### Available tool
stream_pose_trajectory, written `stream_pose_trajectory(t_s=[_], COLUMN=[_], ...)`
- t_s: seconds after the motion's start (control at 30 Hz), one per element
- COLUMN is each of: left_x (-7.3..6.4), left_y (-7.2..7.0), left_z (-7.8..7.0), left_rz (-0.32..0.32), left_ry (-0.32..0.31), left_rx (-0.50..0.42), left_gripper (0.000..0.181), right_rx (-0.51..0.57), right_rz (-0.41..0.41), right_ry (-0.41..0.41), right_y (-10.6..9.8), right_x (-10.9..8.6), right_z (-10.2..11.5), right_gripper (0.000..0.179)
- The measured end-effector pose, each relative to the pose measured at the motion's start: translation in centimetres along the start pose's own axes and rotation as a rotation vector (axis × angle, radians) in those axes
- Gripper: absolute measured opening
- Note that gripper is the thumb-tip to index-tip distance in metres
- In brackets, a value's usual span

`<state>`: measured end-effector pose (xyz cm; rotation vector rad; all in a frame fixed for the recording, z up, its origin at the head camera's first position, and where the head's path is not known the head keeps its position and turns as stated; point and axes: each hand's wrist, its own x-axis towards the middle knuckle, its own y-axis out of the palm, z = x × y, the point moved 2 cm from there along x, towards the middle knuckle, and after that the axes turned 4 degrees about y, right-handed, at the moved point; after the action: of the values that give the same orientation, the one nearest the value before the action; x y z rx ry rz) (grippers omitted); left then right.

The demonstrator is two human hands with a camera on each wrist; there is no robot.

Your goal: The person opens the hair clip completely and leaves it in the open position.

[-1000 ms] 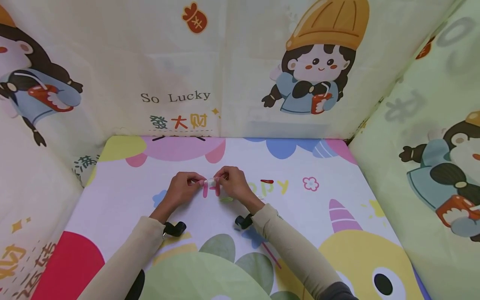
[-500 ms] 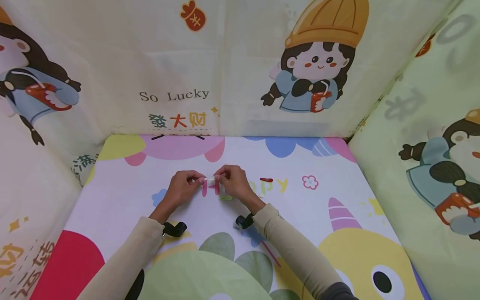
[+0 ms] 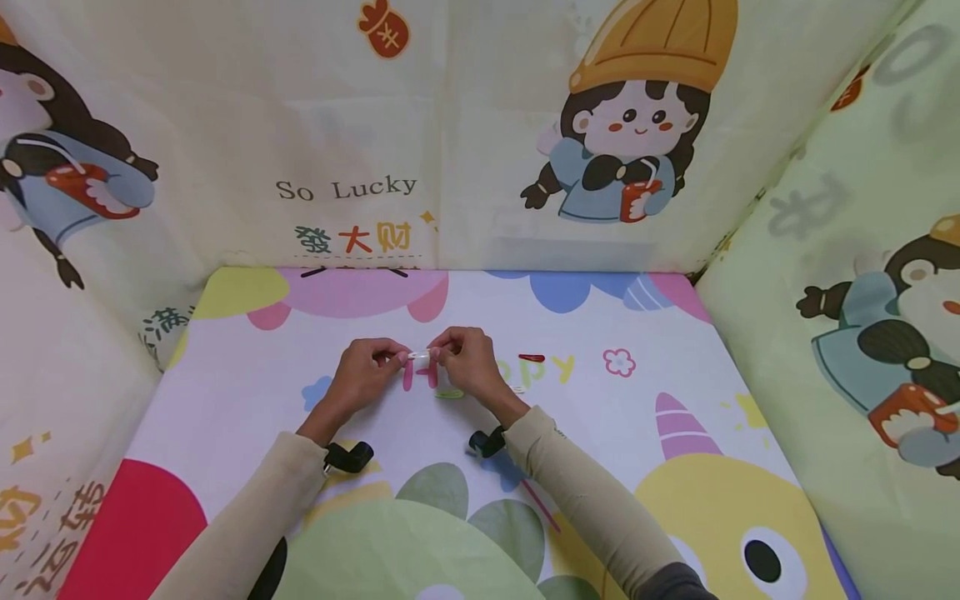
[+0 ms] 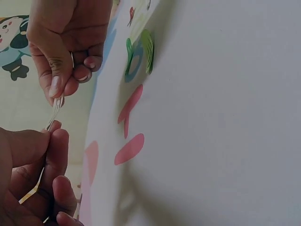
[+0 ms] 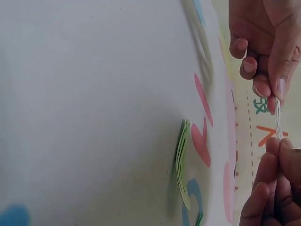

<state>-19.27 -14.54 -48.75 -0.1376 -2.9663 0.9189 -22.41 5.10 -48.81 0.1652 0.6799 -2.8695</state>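
A white hair clip (image 3: 420, 359) is stretched between both hands over the pink printed letter. My left hand (image 3: 366, 371) pinches its left end between thumb and forefinger. The opposite end is pinched by my right hand (image 3: 470, 360) in the same way. Seen edge-on in the left wrist view, the clip (image 4: 57, 109) shows thin layered strips. Its ends are hidden under the fingertips. Below the right hand, a green hair clip (image 3: 450, 394) lies on the table. In the right wrist view that green clip (image 5: 182, 162) stands on edge, layered.
A red hair clip (image 3: 532, 358) lies to the right of the right hand. A small white item (image 3: 517, 389) is beside the right wrist. The tabletop (image 3: 585, 425) has a cartoon print, and printed cloth walls (image 3: 480, 167) rise behind it and at both sides.
Both hands keep their pinch in nearly the same place. The white clip has turned slightly and shows more of its broad face. The head view has shifted a little.
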Motion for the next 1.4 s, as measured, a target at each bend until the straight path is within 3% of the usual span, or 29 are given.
stream_pose_trajectory(t_s=[0.63,1.4], left_x=[0.07,0.23], left_y=[-0.01,0.0], left_z=[-0.23,-0.05], left_rz=[0.011,0.032], left_ry=[-0.018,-0.01], left_rx=[0.01,-0.024], left_gripper=[0.019,0.019], right_rx=[0.022,0.109], right_rz=[-0.021,0.009], right_ry=[0.016,0.112], right_y=[-0.13,-0.29], right_x=[-0.19,-0.07], right_z=[0.23,0.0], right_gripper=[0.013,0.014])
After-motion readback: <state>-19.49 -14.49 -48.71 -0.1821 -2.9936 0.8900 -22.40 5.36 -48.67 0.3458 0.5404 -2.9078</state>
